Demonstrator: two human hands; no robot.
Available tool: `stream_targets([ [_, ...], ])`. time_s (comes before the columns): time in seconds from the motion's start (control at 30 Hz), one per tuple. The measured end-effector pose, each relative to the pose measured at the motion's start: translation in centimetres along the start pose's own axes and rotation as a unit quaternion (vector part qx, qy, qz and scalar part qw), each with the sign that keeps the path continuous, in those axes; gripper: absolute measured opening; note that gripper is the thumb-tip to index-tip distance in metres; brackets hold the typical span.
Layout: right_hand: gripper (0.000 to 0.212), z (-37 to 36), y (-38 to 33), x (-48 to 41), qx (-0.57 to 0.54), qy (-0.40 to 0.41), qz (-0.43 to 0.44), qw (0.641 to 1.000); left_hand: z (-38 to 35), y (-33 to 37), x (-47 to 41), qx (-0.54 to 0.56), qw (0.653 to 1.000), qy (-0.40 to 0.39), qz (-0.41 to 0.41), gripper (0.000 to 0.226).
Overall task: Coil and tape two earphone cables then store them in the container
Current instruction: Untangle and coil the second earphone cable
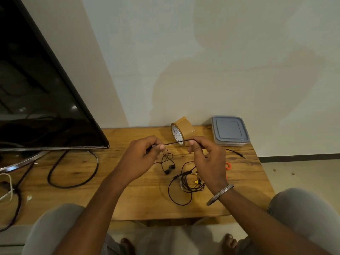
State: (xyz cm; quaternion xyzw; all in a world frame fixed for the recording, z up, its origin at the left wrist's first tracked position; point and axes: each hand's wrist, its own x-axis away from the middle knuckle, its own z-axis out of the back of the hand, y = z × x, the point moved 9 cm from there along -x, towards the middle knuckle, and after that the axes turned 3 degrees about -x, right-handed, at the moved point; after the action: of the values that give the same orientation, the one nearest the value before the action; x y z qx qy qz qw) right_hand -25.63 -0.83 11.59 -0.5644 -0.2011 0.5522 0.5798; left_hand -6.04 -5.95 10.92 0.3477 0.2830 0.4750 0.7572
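My left hand (141, 157) and my right hand (206, 157) both pinch a black earphone cable (175, 142), stretched taut between them above the wooden table (128, 203). Its earbuds (169, 169) dangle below my left hand, and its jack end (239, 155) trails off to the right on the table. A second black earphone cable (184, 186) lies tangled on the table under my right wrist. A roll of brown tape (182, 130) stands on edge behind my hands. The container (230, 131), clear with a grey-blue lid on, sits at the back right.
A black TV (36, 89) on a metal stand fills the left, with thick black cables (73, 173) looped on the table beneath it. A small orange item (228, 165) lies near the right edge. My knees flank the front edge.
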Motion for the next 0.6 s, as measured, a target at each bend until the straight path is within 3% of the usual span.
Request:
stream_targets([
  [0.33, 0.021, 0.8, 1.9, -0.5, -0.007, 0.024, -0.064, 0.998, 0.7, 0.0, -0.2, 0.027, 0.999, 0.041, 0.001, 0.009],
  [0.5, 0.066, -2.4, -1.1, 0.7, 0.103, -0.128, 0.081, 0.983, -0.3, 0.6, -0.1, 0.013, 0.999, 0.045, -0.013, 0.010],
  [0.6, 0.079, -3.2, -2.8, 1.9, 0.164, -0.129, 0.138, 0.968, -1.5, 1.1, 0.0, -0.023, 0.999, 0.014, -0.024, 0.010],
])
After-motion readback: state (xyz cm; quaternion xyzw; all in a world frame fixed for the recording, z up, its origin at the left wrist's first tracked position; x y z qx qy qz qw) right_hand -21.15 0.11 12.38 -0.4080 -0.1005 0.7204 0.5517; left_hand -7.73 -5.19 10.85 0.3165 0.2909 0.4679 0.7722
